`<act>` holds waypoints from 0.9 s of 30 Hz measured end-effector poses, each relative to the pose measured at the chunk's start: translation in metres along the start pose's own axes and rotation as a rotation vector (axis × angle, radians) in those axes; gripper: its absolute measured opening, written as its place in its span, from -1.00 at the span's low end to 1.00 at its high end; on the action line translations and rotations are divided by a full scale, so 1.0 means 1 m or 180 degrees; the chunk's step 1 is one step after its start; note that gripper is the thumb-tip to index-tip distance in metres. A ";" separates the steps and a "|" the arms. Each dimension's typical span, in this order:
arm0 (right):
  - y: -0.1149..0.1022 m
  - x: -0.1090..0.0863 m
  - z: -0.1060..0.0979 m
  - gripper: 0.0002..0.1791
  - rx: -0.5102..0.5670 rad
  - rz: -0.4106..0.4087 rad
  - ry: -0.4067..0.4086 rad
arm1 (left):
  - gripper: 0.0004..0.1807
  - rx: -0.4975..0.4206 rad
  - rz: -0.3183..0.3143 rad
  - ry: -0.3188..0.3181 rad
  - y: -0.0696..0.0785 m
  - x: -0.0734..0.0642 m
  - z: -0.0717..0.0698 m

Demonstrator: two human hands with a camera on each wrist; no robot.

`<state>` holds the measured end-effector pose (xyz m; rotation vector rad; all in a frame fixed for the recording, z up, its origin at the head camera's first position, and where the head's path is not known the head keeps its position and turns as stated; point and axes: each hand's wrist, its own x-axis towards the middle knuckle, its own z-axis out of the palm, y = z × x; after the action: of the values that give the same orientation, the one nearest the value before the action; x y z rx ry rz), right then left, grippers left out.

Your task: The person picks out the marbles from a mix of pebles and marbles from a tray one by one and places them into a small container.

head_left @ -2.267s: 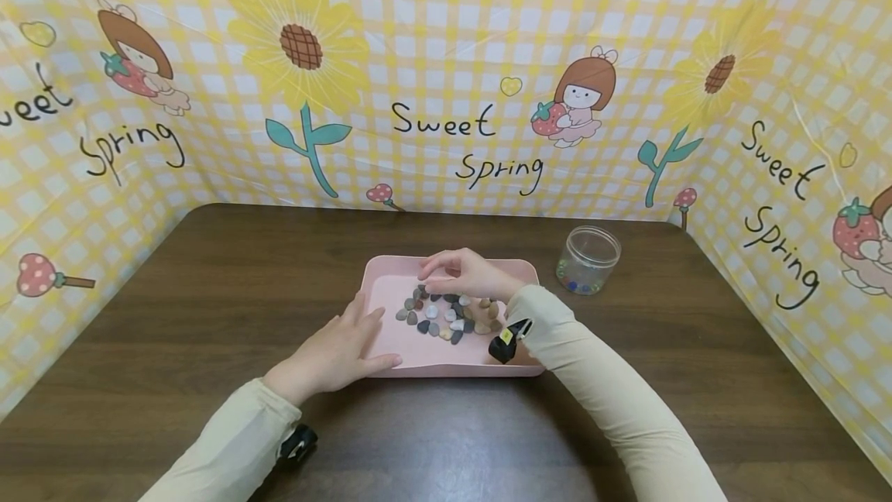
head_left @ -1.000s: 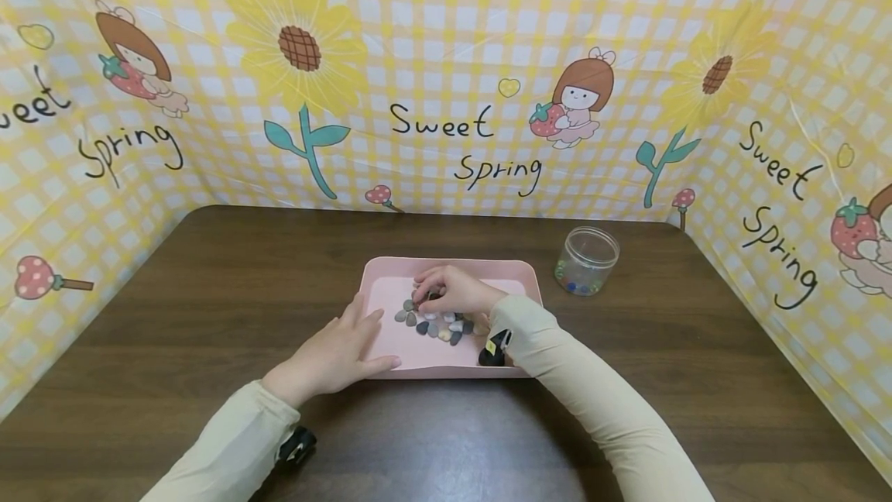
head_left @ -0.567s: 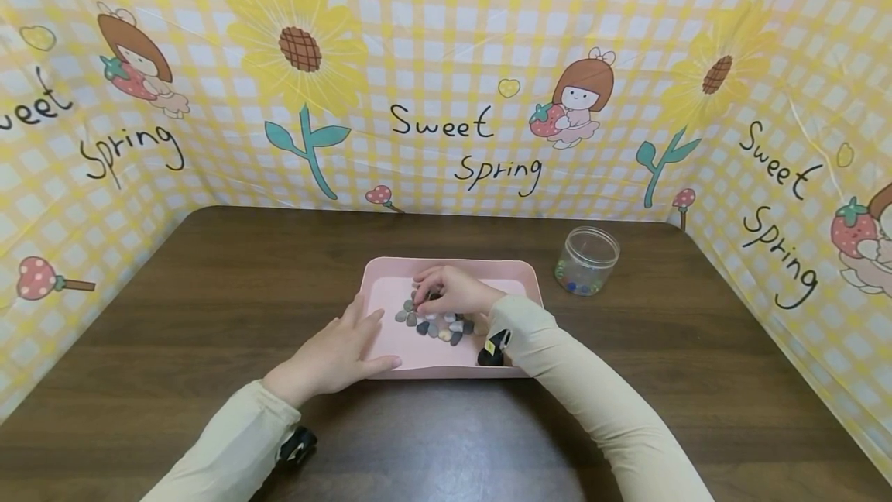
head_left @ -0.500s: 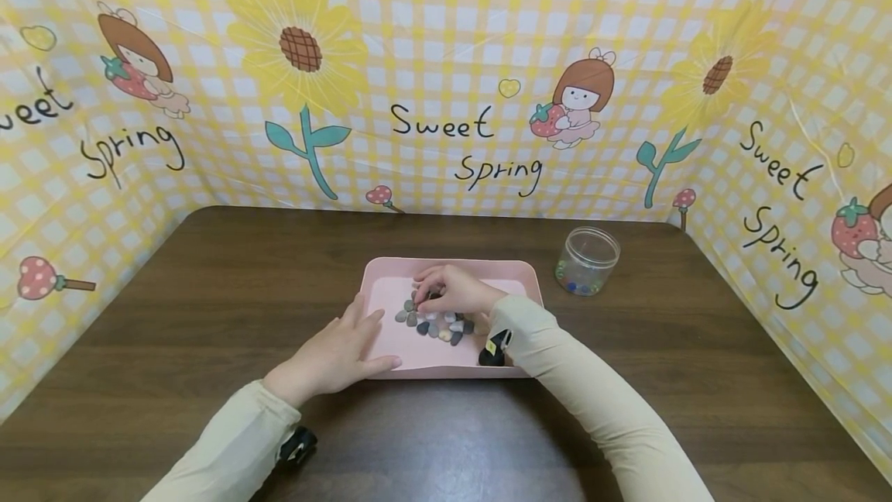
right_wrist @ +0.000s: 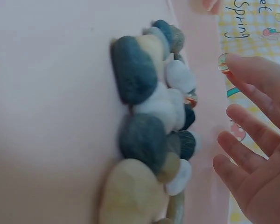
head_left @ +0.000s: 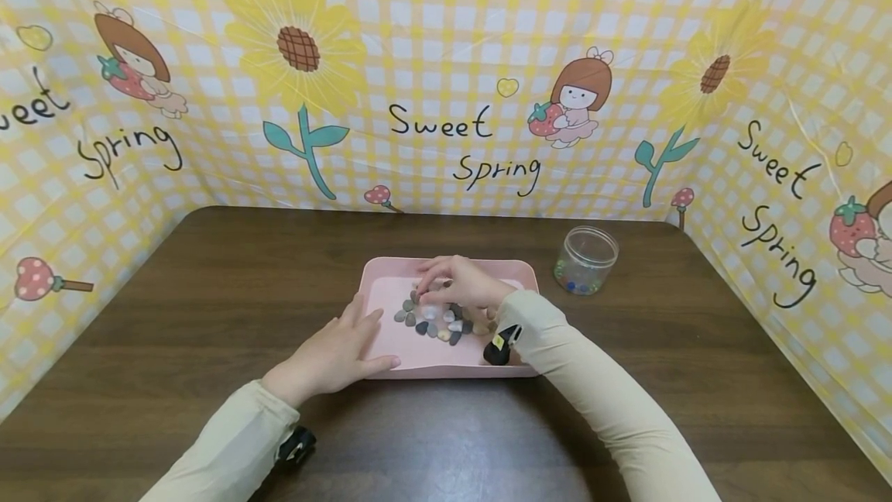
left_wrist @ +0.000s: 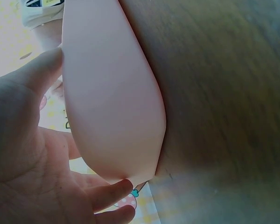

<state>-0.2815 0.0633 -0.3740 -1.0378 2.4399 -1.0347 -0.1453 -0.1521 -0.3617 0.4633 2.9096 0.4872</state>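
My left hand [head_left: 334, 351] rests spread over the left front corner of a pink tray [head_left: 390, 359]. In the left wrist view its thumb lies on the rim, with fingertips at the outer wall. My right hand [head_left: 467, 285] hovers over the pebbles [head_left: 430, 330] inside the tray. In the right wrist view a small clear glass marble [right_wrist: 223, 63] with an orange streak sits pinched at its thumb and index fingertips, while the other fingers reach out loosely. Grey, white and tan pebbles lie grouped together, and an orange-tinted shiny marble [right_wrist: 191, 101] shows among them.
A clear open jar [head_left: 587, 260] with several coloured marbles at its bottom stands right of the tray, toward the back. Brown wooden table [head_left: 279, 254] surrounds the tray. A yellow checked cloth [head_left: 432, 37] hangs around the back and sides.
My right hand came down toward the pebbles and stayed there, then rose a little in the last half second. The left hand, tray and jar have kept their places.
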 end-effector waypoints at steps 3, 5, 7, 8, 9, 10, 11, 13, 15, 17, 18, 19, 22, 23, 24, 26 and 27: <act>-0.002 -0.002 -0.004 -0.85 -0.0012 -0.0018 0.0043 | -0.10 -0.0004 0.0002 0.0006 0.000 0.000 0.000; -0.004 -0.003 -0.006 -0.85 -0.0044 -0.0022 0.0077 | -0.10 0.0000 0.0003 0.0012 0.000 0.000 0.000; -0.006 -0.005 -0.009 -0.85 -0.0096 -0.0045 0.0115 | -0.10 0.0003 0.0004 0.0014 0.000 -0.001 0.000; -0.008 -0.006 -0.010 -0.84 -0.0114 -0.0058 0.0133 | -0.10 0.0004 0.0003 0.0013 0.000 -0.001 0.000; -0.009 -0.007 -0.011 -0.84 -0.0141 -0.0065 0.0151 | -0.10 0.0007 0.0001 0.0012 0.000 -0.001 0.000; -0.010 -0.008 -0.012 -0.84 -0.0153 -0.0068 0.0167 | -0.10 0.0007 -0.0004 0.0010 0.000 -0.001 0.000; -0.011 -0.010 -0.013 -0.85 -0.0155 -0.0078 0.0181 | -0.10 0.0006 -0.0007 0.0009 0.000 -0.001 0.000; -0.013 -0.012 -0.015 -0.86 -0.0158 -0.0100 0.0220 | -0.10 -0.0002 -0.0018 0.0004 0.000 -0.001 0.000; -0.013 -0.013 -0.017 -0.86 -0.0155 -0.0118 0.0246 | -0.10 -0.0002 -0.0018 0.0009 0.000 -0.001 0.000; -0.013 -0.014 -0.018 -0.86 -0.0150 -0.0121 0.0274 | -0.10 -0.0009 -0.0024 0.0002 0.000 -0.001 0.000; -0.013 -0.015 -0.019 -0.86 -0.0155 -0.0118 0.0290 | -0.10 -0.0012 -0.0027 -0.0003 0.000 -0.001 0.000; -0.013 -0.015 -0.021 -0.86 -0.0157 -0.0119 0.0304 | -0.10 -0.0013 -0.0025 -0.0006 0.000 -0.001 0.000; -0.013 -0.018 -0.023 -0.85 -0.0160 -0.0085 0.0333 | -0.11 -0.0015 -0.0030 -0.0018 0.001 0.000 0.000; -0.013 -0.018 -0.024 -0.85 -0.0160 -0.0074 0.0340 | -0.11 -0.0016 -0.0030 -0.0017 0.001 0.000 0.000; -0.013 -0.019 -0.025 -0.85 -0.0143 -0.0056 0.0347 | -0.11 -0.0015 -0.0027 -0.0012 0.001 0.000 0.000; -0.013 -0.021 -0.028 -0.86 -0.0094 -0.0010 0.0352 | -0.11 -0.0012 -0.0022 -0.0003 0.001 0.000 0.000; -0.013 -0.022 -0.029 -0.86 -0.0065 0.0013 0.0354 | -0.11 -0.0011 -0.0020 0.0001 0.001 0.000 0.000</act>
<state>-0.2741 0.0870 -0.3444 -1.0066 2.5444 -1.0961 -0.1451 -0.1516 -0.3615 0.4534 2.9093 0.4915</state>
